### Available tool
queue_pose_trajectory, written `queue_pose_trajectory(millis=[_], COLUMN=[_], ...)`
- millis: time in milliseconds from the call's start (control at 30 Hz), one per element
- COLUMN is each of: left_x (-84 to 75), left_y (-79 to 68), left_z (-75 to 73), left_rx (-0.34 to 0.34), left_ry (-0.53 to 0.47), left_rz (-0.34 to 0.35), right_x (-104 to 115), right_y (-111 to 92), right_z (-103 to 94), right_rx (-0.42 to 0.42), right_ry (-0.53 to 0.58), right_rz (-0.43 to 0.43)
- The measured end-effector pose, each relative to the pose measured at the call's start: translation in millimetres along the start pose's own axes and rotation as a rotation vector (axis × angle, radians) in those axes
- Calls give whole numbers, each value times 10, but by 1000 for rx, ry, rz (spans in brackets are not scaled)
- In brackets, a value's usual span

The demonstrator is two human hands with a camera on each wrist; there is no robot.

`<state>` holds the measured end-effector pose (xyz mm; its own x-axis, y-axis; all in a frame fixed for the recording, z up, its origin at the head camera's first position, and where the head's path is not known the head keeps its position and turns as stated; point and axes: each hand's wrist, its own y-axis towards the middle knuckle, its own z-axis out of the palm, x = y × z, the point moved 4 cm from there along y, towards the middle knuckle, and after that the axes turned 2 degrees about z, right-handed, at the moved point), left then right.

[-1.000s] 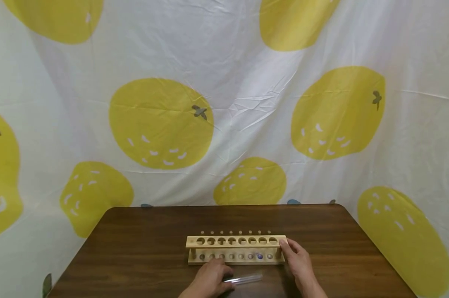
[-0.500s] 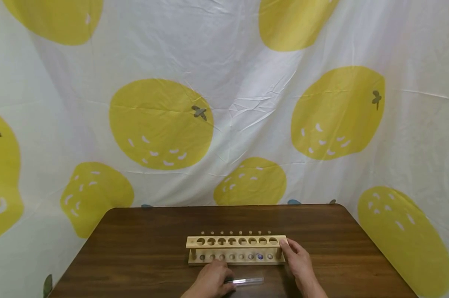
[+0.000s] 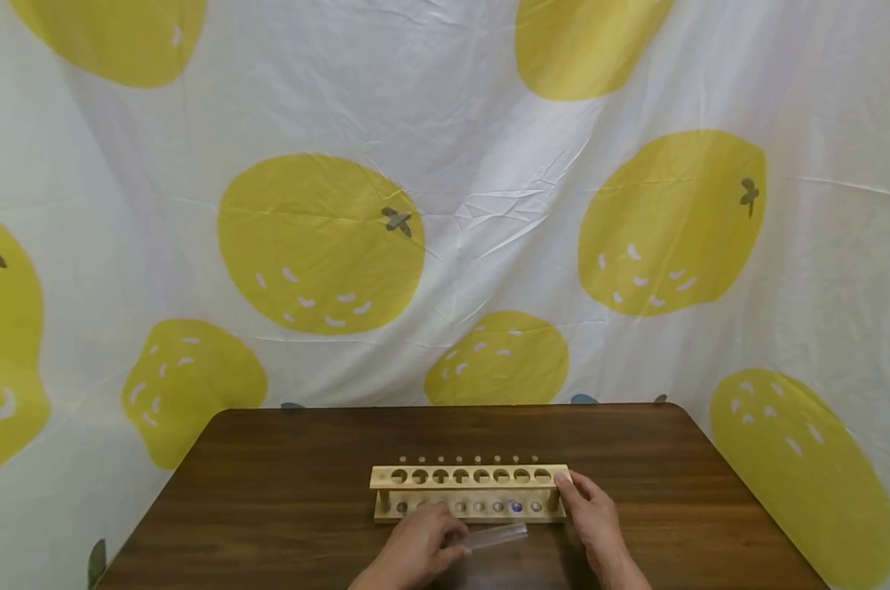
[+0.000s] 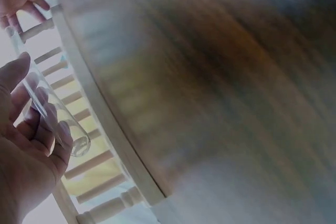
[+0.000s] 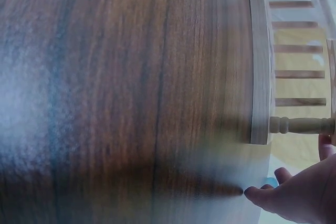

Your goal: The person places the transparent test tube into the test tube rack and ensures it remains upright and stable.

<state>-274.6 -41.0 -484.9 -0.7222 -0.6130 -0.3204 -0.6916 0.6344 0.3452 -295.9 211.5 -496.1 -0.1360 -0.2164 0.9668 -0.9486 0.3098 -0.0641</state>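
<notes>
A clear glass test tube is held in my left hand, just in front of the wooden test tube rack. In the left wrist view the thumb and fingers pinch the test tube, its rounded end toward the lower right. The light wooden rack has a row of round holes in its top bar and matching spots on its base. My right hand grips the rack's right end, thumb on the top bar. A blue spot shows near the right of the base. In the right wrist view the right hand is beside the end post.
Behind the rack's top bar shows a row of small peg tips. The rack stands on a dark wood-grain table with rounded far corners. A white cloth with yellow fruit prints hangs behind the table.
My left hand has raised the test tube from near the tabletop, and its far end has moved slightly up toward the rack. The right hand and the rack stay in place.
</notes>
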Motion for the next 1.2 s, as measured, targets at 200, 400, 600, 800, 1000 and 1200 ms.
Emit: queue_pose_trajectory(millis=[200,400,600,800,1000,1200], left_x=[-17,10,58,110,170,254], left_y=[28,39,48,55,49,43], left_z=[-131,-255,-382,-541,-727,-884], left_rx=[-26,-87,-159,-269,-373,-434], left_ry=[-168,-310,-417,-443,-487,-506], left_rz=[-63,-138,-201,-245,-300,-353], right_x=[-6,-17,-18,-17,-14,-9], right_y=[3,3,-1,-2,-3,2], right_z=[0,6,11,5,2,2], right_rx=[10,4,3,3,0,3], right_ry=[2,2,9,7,5,10], right_rz=[8,6,6,11,14,9])
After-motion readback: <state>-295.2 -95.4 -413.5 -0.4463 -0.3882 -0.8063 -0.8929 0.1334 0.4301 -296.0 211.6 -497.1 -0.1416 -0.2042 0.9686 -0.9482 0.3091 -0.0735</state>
